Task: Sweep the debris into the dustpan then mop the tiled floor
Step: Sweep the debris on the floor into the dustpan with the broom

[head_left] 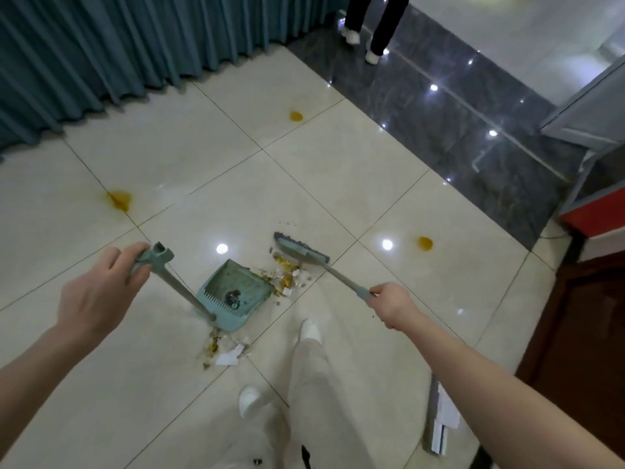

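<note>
A teal dustpan (236,296) rests on the cream tiled floor (338,184), mouth facing right. My left hand (101,289) grips the top of its long handle (169,282). My right hand (392,308) holds the shaft of a teal broom (301,250), whose head sits just right of the pan. A pile of yellow and white debris (287,280) lies between broom head and pan mouth. A second patch of debris (225,348) lies behind the pan, near my feet. A dark clump sits inside the pan.
Orange stains mark the tiles at left (120,199), at the back (296,116) and at right (425,243). A teal curtain (118,45) hangs along the left. Another person's legs (372,25) stand on dark tiles. A wooden cabinet (581,326) stands right; a white object (439,424) lies beside it.
</note>
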Available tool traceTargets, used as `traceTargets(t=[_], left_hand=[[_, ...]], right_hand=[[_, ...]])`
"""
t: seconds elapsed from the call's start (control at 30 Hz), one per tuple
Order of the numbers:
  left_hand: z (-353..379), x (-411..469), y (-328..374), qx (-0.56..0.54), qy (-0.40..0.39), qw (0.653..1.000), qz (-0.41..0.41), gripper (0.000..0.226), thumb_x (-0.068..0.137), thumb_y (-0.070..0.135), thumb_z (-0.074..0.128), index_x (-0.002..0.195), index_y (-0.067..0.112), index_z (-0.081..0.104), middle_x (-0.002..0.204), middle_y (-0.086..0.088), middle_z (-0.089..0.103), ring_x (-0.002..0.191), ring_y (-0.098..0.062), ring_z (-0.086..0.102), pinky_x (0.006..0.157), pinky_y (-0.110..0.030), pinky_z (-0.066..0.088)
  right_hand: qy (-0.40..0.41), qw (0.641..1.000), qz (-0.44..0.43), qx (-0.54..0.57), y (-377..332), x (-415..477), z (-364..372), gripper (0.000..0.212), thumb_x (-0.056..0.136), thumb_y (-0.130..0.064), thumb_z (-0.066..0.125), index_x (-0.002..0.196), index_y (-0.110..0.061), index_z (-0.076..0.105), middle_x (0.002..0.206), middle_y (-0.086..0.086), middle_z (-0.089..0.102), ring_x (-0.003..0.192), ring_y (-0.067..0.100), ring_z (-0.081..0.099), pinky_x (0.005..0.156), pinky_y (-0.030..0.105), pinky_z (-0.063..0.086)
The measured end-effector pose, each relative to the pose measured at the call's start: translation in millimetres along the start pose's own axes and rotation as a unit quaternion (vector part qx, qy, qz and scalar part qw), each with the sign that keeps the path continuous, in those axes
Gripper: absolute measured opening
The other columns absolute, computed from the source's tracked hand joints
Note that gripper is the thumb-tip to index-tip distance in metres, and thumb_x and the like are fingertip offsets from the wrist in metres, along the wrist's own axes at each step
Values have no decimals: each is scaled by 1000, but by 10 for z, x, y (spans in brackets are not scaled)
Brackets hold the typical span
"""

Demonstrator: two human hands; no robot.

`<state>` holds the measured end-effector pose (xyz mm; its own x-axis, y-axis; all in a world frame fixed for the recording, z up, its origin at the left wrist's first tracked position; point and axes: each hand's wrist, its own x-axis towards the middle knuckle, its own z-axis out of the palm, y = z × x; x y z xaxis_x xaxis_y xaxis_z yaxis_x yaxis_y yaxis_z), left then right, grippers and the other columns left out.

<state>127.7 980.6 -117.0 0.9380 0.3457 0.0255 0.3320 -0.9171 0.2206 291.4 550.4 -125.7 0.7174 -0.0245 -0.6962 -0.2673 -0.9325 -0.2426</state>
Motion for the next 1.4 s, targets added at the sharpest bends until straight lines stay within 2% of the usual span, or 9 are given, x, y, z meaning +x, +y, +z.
traceTargets(t=[0.2, 0.47, 0.6, 0.67, 0.8, 0.9, 1.1, 1.23, 1.4], left_hand=[[-35, 139, 14, -7, 6, 1000, -16, 34, 92, 30, 54, 125, 27, 50, 94, -9, 54, 43, -30, 48, 37, -31, 43], [185, 547, 10, -5, 29, 997, -67, 39, 89, 27, 58, 127, 26, 50, 97, -6, 52, 49, -30, 51, 37, -30, 41], [364, 685, 121, -1, 36, 994, -105, 38, 88, 30, 59, 125, 29, 50, 93, -2, 48, 46, -34, 50, 38, -28, 35], [413, 707, 178, 6, 25, 994, -110, 37, 88, 31, 58, 125, 28, 50, 92, -3, 49, 45, -35, 49, 39, -24, 30], [418, 632, 237, 9, 12, 995, -94, 39, 88, 30, 57, 126, 24, 51, 94, -6, 52, 44, -31, 48, 41, -19, 30], [364, 479, 240, 8, 11, 997, -82, 39, 88, 29, 57, 126, 22, 51, 93, -7, 53, 43, -27, 47, 42, -16, 28], [238, -94, 196, 6, 24, 997, -77, 35, 93, 30, 54, 127, 23, 49, 93, -8, 54, 44, -26, 48, 42, -16, 29], [106, -659, 148, 1, 29, 997, -77, 33, 94, 31, 54, 126, 24, 49, 93, -8, 55, 46, -29, 49, 42, -24, 35], [-30, -1251, 124, -16, 36, 993, -112, 32, 95, 31, 56, 125, 23, 51, 95, -7, 55, 59, -36, 57, 49, -34, 42]], right_hand=[[34, 999, -26, 26, -514, 691, -303, 20, 95, -15, 47, 100, -14, 66, 78, 10, 58, 48, 22, 52, 42, 24, 43], [32, 997, -61, -32, -1441, 1906, -768, 18, 96, -18, 45, 88, -7, 56, 84, 16, 56, 66, 29, 55, 51, 26, 42], [14, 997, -52, -53, -1617, 2301, -770, 23, 97, -19, 45, 95, -1, 60, 84, 16, 57, 50, 25, 53, 43, 27, 41], [-4, 996, -54, -70, -1573, 2357, -656, 26, 95, -15, 44, 105, 1, 61, 89, 17, 59, 56, 27, 57, 44, 29, 43], [-26, 992, -66, -108, -1236, 2142, -354, 35, 90, -7, 40, 121, -4, 57, 110, 19, 61, 90, 36, 66, 71, 41, 58], [-36, 989, -66, -127, -905, 1835, -158, 42, 90, -7, 39, 128, -12, 55, 111, 16, 61, 95, 35, 64, 77, 43, 58], [-53, 990, -43, -126, -383, 961, 333, 38, 91, -11, 41, 125, -7, 55, 108, 16, 61, 86, 32, 63, 70, 37, 57], [-71, 992, -23, -105, -158, 253, 769, 33, 91, -12, 41, 121, -3, 54, 90, 12, 55, 59, 27, 60, 40, 25, 44], [-111, 989, -26, -91, -106, -469, 1118, 26, 90, -5, 41, 110, -1, 56, 76, 14, 54, 45, 23, 52, 37, 24, 40]])
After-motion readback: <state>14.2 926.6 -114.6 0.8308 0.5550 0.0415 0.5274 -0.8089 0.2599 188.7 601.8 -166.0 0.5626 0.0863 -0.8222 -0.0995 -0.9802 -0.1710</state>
